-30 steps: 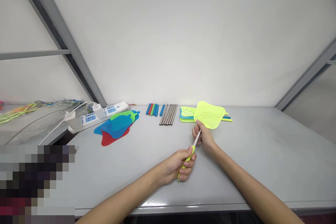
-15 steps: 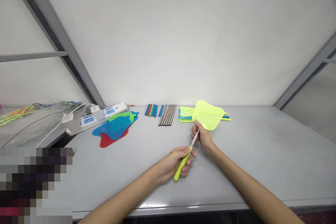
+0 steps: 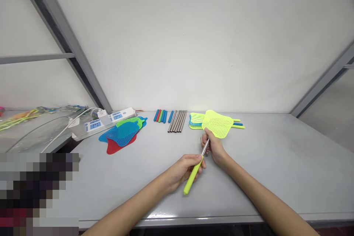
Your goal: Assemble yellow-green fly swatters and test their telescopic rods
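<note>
A yellow-green fly swatter (image 3: 218,123) slants across the middle of the view, its mesh head up and to the right. My left hand (image 3: 184,171) is closed on its yellow-green grip, whose lower end sticks out below the fingers. Just under the mesh head, my right hand (image 3: 212,145) is closed round the neck; a short length of silver rod shows between the two hands. Behind the mesh head lie several swatters (image 3: 195,118) in yellow-green and blue, partly hidden by it.
Several silver rods (image 3: 177,121) and coloured grips (image 3: 160,115) lie near the wall. To the left, blue, green and red swatter heads (image 3: 124,134) overlap beside a white power strip (image 3: 128,112) with plugs and cables. Plastic bags (image 3: 41,132) lie at far left on the grey table (image 3: 276,155).
The swatter's mesh head has tilted and dropped slightly, and its grip has turned in my left hand. Both hands stay closed on it. The view has shifted a little.
</note>
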`<state>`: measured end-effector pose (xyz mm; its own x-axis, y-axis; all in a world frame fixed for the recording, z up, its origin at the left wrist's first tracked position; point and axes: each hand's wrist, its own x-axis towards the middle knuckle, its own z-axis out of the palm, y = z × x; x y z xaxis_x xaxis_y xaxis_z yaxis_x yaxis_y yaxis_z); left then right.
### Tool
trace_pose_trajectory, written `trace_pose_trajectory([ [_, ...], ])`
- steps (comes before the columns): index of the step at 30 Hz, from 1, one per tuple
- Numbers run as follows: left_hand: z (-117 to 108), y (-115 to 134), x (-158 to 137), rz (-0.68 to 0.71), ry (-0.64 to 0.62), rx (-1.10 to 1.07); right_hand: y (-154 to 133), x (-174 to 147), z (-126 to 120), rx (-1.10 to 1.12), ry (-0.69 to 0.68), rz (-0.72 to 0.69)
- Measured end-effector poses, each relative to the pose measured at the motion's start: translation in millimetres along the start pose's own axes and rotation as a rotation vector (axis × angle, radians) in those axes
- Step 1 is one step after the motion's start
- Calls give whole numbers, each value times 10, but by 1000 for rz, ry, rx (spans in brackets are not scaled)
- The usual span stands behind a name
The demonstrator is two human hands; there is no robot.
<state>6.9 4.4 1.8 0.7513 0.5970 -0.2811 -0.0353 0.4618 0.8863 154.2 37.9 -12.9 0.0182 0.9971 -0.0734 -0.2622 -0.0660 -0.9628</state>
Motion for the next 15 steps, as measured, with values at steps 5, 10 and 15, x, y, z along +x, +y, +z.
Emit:
trace_pose_trajectory([
  [5, 8, 7, -2, 18, 47, 82, 16, 7, -2, -25, 22, 3],
  [10, 24, 31, -12, 48, 76, 129, 27, 11, 0, -30, 10, 3],
  [15, 24, 37, -11, 42, 56, 154, 29, -10, 18, -67, 3, 13],
])
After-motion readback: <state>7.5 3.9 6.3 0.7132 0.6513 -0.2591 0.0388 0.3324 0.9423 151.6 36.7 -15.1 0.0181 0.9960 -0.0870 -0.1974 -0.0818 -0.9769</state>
